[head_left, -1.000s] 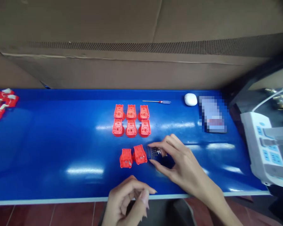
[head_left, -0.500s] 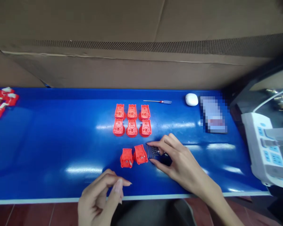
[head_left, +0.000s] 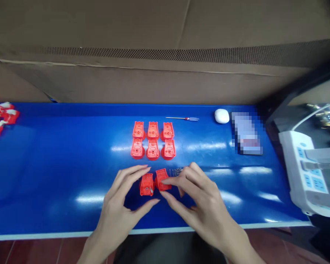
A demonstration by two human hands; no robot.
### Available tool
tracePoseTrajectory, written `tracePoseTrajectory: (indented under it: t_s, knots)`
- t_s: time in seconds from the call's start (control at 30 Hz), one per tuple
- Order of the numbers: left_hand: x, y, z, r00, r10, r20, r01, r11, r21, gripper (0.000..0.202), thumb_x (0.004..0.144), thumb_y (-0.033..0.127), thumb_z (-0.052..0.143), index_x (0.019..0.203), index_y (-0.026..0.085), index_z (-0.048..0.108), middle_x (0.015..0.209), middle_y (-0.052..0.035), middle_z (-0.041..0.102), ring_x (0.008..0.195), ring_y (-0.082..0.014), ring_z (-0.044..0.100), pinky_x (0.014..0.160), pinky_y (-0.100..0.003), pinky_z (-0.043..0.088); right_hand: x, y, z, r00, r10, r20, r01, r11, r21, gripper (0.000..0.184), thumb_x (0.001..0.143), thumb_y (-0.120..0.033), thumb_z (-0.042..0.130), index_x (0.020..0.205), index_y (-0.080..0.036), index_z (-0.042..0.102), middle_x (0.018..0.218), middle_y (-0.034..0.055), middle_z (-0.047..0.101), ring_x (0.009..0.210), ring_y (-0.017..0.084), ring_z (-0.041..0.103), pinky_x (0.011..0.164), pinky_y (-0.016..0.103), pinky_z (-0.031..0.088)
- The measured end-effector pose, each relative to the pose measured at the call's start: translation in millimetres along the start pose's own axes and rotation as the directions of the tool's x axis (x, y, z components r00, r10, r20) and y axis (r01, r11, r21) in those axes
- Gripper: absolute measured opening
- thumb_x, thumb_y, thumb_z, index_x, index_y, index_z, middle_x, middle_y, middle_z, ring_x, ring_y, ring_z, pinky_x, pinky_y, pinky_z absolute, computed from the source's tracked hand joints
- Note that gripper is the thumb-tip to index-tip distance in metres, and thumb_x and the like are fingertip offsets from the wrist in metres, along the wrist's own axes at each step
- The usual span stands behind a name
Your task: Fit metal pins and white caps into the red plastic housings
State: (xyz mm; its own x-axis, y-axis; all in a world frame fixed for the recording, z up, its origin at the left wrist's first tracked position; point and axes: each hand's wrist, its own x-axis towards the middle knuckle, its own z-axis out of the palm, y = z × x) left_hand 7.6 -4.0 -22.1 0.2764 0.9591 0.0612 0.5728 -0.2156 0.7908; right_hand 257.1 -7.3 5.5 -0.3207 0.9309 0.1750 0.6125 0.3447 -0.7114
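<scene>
The left hand (head_left: 118, 205) curves wide, thumb and fingers bracketing the left red piece (head_left: 146, 179); I cannot tell whether they touch it. The right hand (head_left: 200, 198) has a narrow gap between thumb and forefinger at the near part of the right red piece (head_left: 161, 174); whether it grips anything is unclear. The two pieces sit side by side between the hands, so room there is tight. Toward the wearer, the table's pale front edge (head_left: 71, 234) runs beneath both wrists. A broad stretch of glossy blue tabletop (head_left: 57, 157) reaches out from the left hand, toward red-and-white parts (head_left: 2, 119) cut off by the frame.

Beyond the fingertips, six red pieces (head_left: 153, 148) stand in two rows of three, smooth plastic with squarish tops over rounded bases. Past those lie a slim screwdriver (head_left: 191, 118) and a rounded white case (head_left: 222, 116), with brown cardboard (head_left: 154, 86) walling the far side.

Thin dark screws (head_left: 177, 171) show beside the right knuckles, partly covered by that hand. Farther right, a flat object (head_left: 246, 132) is pixelated beyond recognition.
</scene>
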Motion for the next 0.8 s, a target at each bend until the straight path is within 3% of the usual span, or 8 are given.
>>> tracePoseTrajectory:
  t_s: [0.17, 0.4, 0.5, 0.6, 0.7, 0.8]
  knots:
    - [11.6, 0.1, 6.2, 0.996, 0.08, 0.035, -0.08, 0.997, -0.016, 0.068, 0.097, 0.034, 0.089, 0.159, 0.037, 0.061, 0.154, -0.0065, 0.07, 0.14, -0.0294, 0.066, 0.118, -0.05, 0.058, 0.2, 0.3, 10.7, 1.0, 0.016, -0.007, -0.017, 0.984, -0.179, 0.011, 0.111, -0.021, 0.065, 0.116, -0.02, 0.074, 0.095, 0.0065, 0.066, 0.092, 0.024, 0.056, 0.085, 0.041, 0.053]
    - [20.2, -2.7, 15.8, 0.984, 0.171, 0.043, -0.17, 0.985, -0.023, 0.054, 0.101, 0.03, 0.084, 0.153, 0.033, 0.068, 0.143, -0.0084, 0.077, 0.131, -0.0293, 0.072, 0.116, -0.05, 0.057, -2.5, 0.9, 16.6, 1.0, 0.009, -0.008, -0.011, 0.964, -0.264, 0.015, 0.112, -0.02, 0.061, 0.111, -0.021, 0.076, 0.09, 0.0055, 0.063, 0.09, 0.024, 0.053, 0.07, 0.035, 0.046]
    - [21.7, -2.7, 16.7, 0.984, 0.174, 0.042, -0.173, 0.985, -0.028, 0.05, 0.103, 0.028, 0.083, 0.15, 0.033, 0.07, 0.141, -0.0074, 0.079, 0.127, -0.0278, 0.075, 0.116, -0.048, 0.055, -4.5, -1.2, 13.7, 0.999, -0.019, -0.035, 0.011, 0.98, -0.197, 0.012, 0.111, -0.016, 0.063, 0.114, -0.021, 0.074, 0.089, 0.004, 0.064, 0.085, 0.022, 0.054, 0.077, 0.038, 0.049]
    - [22.4, -1.6, 16.7, 0.984, 0.175, 0.031, -0.173, 0.983, -0.058, 0.05, 0.102, 0.028, 0.084, 0.15, 0.032, 0.07, 0.141, -0.0074, 0.079, 0.126, -0.0265, 0.075, 0.114, -0.045, 0.057, -6.8, 0.5, 3.7, 0.989, -0.03, -0.145, 0.019, 0.997, -0.079, 0.017, 0.108, -0.013, 0.069, 0.121, -0.023, 0.072, 0.085, -0.0007, 0.06, 0.076, 0.017, 0.052, 0.084, 0.04, 0.048]
    - [22.3, -0.8, 17.2, 0.986, 0.164, 0.034, -0.161, 0.985, -0.063, 0.049, 0.101, 0.028, 0.085, 0.148, 0.031, 0.071, 0.14, -0.007, 0.079, 0.125, -0.0258, 0.076, 0.114, -0.046, 0.058, -8.9, 10.4, -7.6, 0.963, 0.066, -0.263, -0.077, 0.996, -0.035, 0.017, 0.107, -0.015, 0.072, 0.12, -0.027, 0.074, 0.078, -0.0045, 0.051, 0.072, 0.016, 0.049, 0.081, 0.04, 0.043]
    - [22.3, -0.7, 17.8, 0.986, 0.16, 0.036, -0.159, 0.986, -0.051, 0.049, 0.101, 0.028, 0.084, 0.148, 0.031, 0.072, 0.14, -0.0074, 0.08, 0.125, -0.0264, 0.077, 0.119, -0.05, 0.056, -12.0, 25.2, -12.1, 0.953, 0.137, -0.269, -0.149, 0.988, -0.026, 0.012, 0.108, -0.02, 0.073, 0.116, -0.028, 0.076, 0.076, -0.005, 0.05, 0.071, 0.017, 0.048, 0.081, 0.04, 0.041]
